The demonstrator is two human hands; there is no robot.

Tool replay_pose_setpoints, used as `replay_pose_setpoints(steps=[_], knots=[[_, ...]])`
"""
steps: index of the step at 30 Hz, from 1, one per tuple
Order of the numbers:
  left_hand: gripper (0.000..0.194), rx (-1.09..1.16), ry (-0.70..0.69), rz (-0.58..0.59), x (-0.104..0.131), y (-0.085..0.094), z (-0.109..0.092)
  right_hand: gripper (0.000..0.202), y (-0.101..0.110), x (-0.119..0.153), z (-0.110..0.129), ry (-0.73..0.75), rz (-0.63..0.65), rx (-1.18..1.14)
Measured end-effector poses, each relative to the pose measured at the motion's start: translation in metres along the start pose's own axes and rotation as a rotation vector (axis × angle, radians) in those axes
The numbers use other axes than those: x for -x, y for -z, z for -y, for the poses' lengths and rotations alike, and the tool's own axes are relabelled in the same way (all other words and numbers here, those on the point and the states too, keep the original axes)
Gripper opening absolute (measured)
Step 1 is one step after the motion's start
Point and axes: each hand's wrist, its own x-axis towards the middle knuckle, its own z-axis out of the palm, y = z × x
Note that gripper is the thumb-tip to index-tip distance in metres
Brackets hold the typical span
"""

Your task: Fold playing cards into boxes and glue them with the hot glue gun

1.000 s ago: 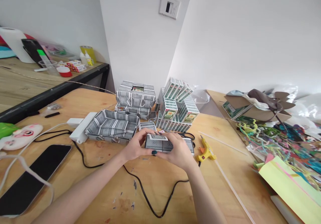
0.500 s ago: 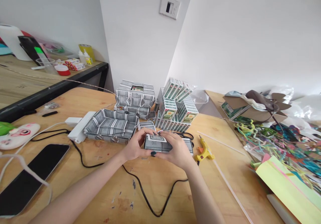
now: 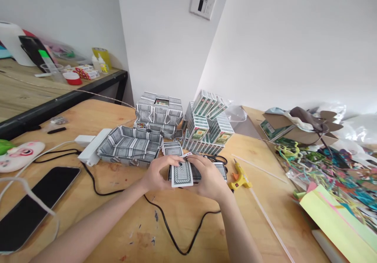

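A playing card [image 3: 182, 175], its grey patterned back facing up, lies over the left part of a card-covered block [image 3: 221, 169] and overhangs its near edge. My left hand [image 3: 159, 173] curves around the block's left end, a dark-nailed finger pressing the card's far edge. Fingers of my right hand [image 3: 208, 176] wrap over the block's middle, beside the card; that thumb is mostly hidden. Just beyond my hands, loose cards [image 3: 172, 149] lie next to an open tray built of cards [image 3: 129, 163]. Black-handled scissors [image 3: 221, 159] rest partly behind the block.
A yellow glue gun [image 3: 240, 178] with a clear glue stick lies to the right. Card boxes [image 3: 196, 127] and a card-covered chest [image 3: 159, 112] stand behind. A power strip [image 3: 93, 148], a phone [image 3: 41, 204] and a black cable [image 3: 165, 212] are leftward and in front.
The card has gone from standing folded up at the block's top to lying flat over its front. My left fingers have shifted onto the card's far edge; my right hand stays around the block.
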Motion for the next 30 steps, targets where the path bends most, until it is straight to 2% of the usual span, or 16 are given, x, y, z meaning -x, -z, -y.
replay_pose_setpoints(steps=[6, 13, 20, 23, 26, 28, 30], knots=[[0.045, -0.130, -0.149, -0.062, 0.004, -0.003, 0.004, 0.061, -0.003, 0.000, -0.003, 0.049, -0.005, 0.055], [0.034, -0.128, -0.164, -0.111, 0.008, -0.005, 0.006, 0.055, -0.005, -0.001, -0.009, 0.100, -0.019, 0.135], [0.031, -0.110, -0.187, -0.093, 0.009, -0.003, 0.007, 0.046, -0.007, 0.000, -0.011, 0.132, -0.007, 0.157], [0.032, -0.133, -0.143, -0.053, 0.007, 0.001, 0.009, 0.042, -0.008, 0.001, -0.012, 0.140, -0.019, 0.157], [0.050, 0.044, -0.057, 0.049, -0.001, 0.012, 0.008, 0.041, -0.008, 0.000, -0.012, 0.126, -0.027, 0.164], [0.056, 0.291, 0.105, 0.102, -0.008, 0.019, 0.005, 0.040, -0.007, 0.000, -0.011, 0.116, -0.027, 0.166], [0.057, 0.505, 0.317, 0.099, -0.017, 0.025, 0.001, 0.039, -0.006, -0.001, -0.010, 0.113, -0.030, 0.165]])
